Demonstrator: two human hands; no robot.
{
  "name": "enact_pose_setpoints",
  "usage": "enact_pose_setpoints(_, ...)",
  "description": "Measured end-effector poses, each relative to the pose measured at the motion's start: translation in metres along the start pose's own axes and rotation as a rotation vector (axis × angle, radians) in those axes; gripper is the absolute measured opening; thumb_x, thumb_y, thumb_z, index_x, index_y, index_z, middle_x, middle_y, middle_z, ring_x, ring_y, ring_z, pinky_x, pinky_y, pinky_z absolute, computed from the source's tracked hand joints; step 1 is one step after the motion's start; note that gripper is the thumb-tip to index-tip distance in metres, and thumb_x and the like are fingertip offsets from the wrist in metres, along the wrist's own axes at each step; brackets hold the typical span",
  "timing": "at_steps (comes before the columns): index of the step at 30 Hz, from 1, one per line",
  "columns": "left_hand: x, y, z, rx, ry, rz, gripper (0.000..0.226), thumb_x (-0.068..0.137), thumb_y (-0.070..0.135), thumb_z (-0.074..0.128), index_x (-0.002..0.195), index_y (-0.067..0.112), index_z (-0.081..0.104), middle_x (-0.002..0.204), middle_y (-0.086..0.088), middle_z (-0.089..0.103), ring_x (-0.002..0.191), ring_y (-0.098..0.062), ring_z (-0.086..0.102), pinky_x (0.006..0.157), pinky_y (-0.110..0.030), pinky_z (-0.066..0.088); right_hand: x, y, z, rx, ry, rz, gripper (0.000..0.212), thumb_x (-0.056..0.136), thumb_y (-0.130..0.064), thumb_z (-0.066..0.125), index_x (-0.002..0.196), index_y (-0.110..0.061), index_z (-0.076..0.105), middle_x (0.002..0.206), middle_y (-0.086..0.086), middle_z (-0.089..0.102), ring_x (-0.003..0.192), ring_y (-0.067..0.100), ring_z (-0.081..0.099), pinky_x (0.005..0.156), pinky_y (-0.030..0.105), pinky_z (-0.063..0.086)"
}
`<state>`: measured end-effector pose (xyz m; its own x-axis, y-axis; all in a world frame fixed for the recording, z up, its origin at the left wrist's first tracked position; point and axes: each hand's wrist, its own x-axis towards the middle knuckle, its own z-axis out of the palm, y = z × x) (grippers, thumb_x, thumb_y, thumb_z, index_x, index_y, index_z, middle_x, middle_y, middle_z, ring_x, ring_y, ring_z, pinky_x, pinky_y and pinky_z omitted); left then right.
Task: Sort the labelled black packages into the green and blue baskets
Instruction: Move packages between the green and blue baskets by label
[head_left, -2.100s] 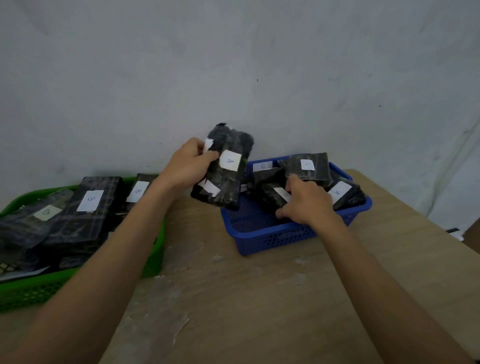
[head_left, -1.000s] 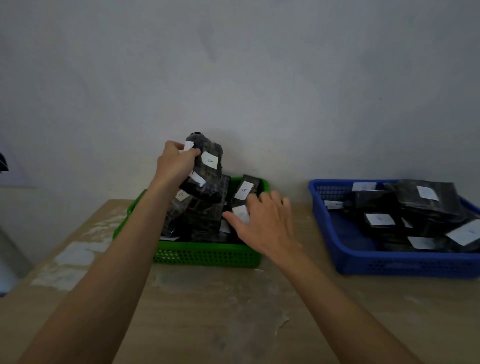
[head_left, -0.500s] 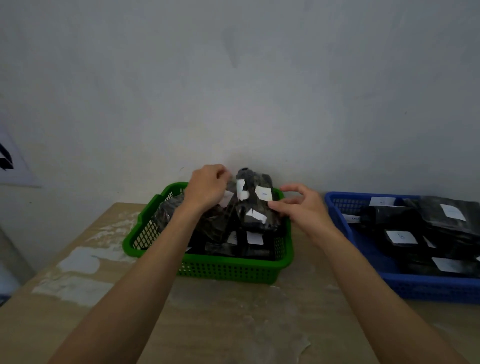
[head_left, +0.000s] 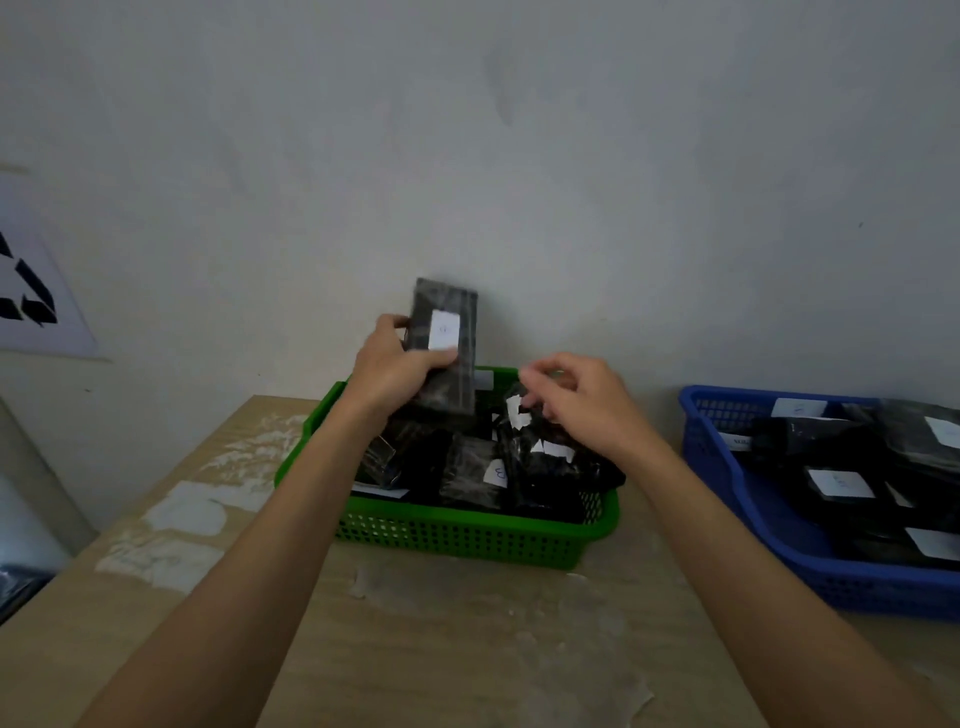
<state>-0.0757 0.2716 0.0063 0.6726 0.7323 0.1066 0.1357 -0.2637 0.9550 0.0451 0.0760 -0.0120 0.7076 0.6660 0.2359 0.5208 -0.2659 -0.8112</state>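
A green basket (head_left: 457, 538) full of black packages with white labels stands in the middle of the table, against the wall. My left hand (head_left: 395, 371) holds one black package (head_left: 447, 312) upright above the basket's back edge, its white label facing me. My right hand (head_left: 576, 402) hovers over the basket's right side, fingers curled and touching the top of a black package (head_left: 540, 457) that lies in the pile; whether it grips it I cannot tell. A blue basket (head_left: 737, 514) with several more labelled black packages sits at the right edge.
The wooden table (head_left: 467, 639) has worn pale patches at the left and in front. A grey wall runs right behind the baskets. A white sheet with black marks (head_left: 36, 306) hangs on the wall at the left. A gap of table separates the two baskets.
My left hand has lifted one labelled package upright out of the green basket. The bundle it held earlier now lies in the basket, and my right hand has moved onto the pile.
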Motion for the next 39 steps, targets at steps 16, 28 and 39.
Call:
enact_pose_setpoints(16,0.002,-0.033,-0.051,0.624,-0.315,-0.037,0.101,0.079,0.057,0.08,0.157,0.019,0.03,0.147,-0.007,0.05,0.126,-0.03,0.055,0.101,-0.043,0.048,0.035,-0.011,0.021,0.727,0.066,0.349,0.028,0.084,-0.022,0.057,0.103,-0.008,0.072,0.086,0.009,0.077,0.085,0.029,0.073,0.094,0.05,0.057)
enact_pose_setpoints(28,-0.026,0.019,-0.021,0.712,0.157,0.328,0.116,0.047,0.074,0.074,0.146,0.025,0.039,0.134,-0.012,0.056,0.119,-0.037,0.055,0.095,-0.052,0.052,-0.002,-0.002,-0.047,0.937,0.432,0.147,0.041,0.091,-0.019,0.062,0.13,-0.01,0.062,0.116,0.011,0.074,0.099,0.025,0.072,0.081,0.041,0.061)
enact_pose_setpoints(39,-0.078,0.088,0.13,0.311,-0.141,0.481,0.11,0.06,0.061,0.091,0.15,0.024,0.04,0.143,-0.004,0.056,0.122,-0.025,0.059,0.096,-0.039,0.056,-0.116,0.094,-0.204,-0.254,0.338,0.312,0.065,0.097,-0.033,0.067,0.154,-0.027,0.036,0.128,0.009,0.064,0.102,0.03,0.065,0.085,0.041,0.055)
